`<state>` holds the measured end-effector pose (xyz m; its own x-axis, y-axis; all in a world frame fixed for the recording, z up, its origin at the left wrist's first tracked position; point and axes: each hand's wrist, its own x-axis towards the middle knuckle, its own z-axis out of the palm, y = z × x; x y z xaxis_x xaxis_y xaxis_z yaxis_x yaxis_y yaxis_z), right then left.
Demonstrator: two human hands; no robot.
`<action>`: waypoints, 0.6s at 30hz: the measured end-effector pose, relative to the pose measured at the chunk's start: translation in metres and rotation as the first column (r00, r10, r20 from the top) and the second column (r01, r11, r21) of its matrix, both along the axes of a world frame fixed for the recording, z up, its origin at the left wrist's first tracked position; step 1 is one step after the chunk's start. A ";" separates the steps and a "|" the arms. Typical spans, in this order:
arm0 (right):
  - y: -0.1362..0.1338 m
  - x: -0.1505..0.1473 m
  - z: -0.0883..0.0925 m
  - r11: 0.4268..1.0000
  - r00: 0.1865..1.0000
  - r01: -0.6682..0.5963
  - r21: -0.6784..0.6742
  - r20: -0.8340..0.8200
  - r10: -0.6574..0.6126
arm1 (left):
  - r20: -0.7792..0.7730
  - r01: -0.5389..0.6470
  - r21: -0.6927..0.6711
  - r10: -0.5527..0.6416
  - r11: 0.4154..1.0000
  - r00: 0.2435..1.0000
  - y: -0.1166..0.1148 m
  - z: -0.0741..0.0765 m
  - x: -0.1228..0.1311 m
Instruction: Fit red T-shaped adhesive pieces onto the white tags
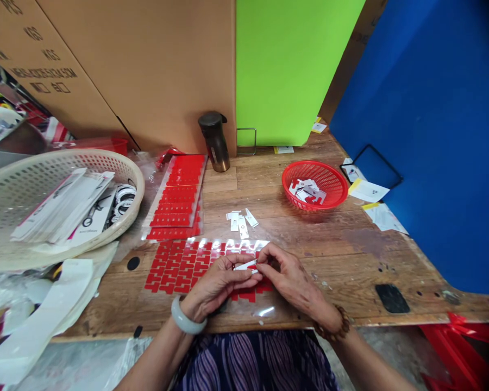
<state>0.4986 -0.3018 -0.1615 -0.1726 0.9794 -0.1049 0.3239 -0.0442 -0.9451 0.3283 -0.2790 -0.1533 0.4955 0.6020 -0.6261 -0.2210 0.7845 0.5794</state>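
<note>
My left hand [224, 279] is closed on a small white card [245, 265], gripping it between thumb and fingers. At the card's right end, my right hand [287, 274] pinches with thumb and forefinger; a bit of red shows there. Under both hands lies a clear sheet of red stickers [179, 266], its right part covered by them. Just beyond the sheet, several small white cards [243, 224] lie loosely together on the wooden table. A red basket [315, 184] farther right holds more white cards, some with red pieces on them.
Stacked red sticker sheets [177, 195] lie left of centre, with a dark tumbler [215, 141] behind them. A large cream basket [132, 217] of printed cards and rings stands at left. Cardboard [146, 65], green [289, 70] and blue panels [432, 136] border the table [330, 260].
</note>
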 end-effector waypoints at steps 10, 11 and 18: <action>-0.005 -0.007 -0.005 0.997 0.997 0.074 -0.014 -0.004 -0.074 | -0.128 -0.023 0.143 0.042 0.990 0.991 -0.004 -0.013 0.001; -0.006 -0.008 -0.003 0.996 0.996 0.085 -0.026 -0.003 -0.085 | -0.142 -0.022 0.165 0.046 0.986 0.989 -0.005 -0.013 0.001; -0.010 -0.009 0.003 0.990 0.990 0.127 0.054 0.060 -0.130 | -0.173 -0.011 0.217 0.049 0.976 0.984 -0.007 -0.008 0.003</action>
<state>0.4893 -0.3121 -0.1582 -0.0396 0.9973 -0.0620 0.3780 -0.0425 -0.9248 0.3317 -0.2856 -0.1613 0.3688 0.7444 -0.5566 -0.1221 0.6324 0.7649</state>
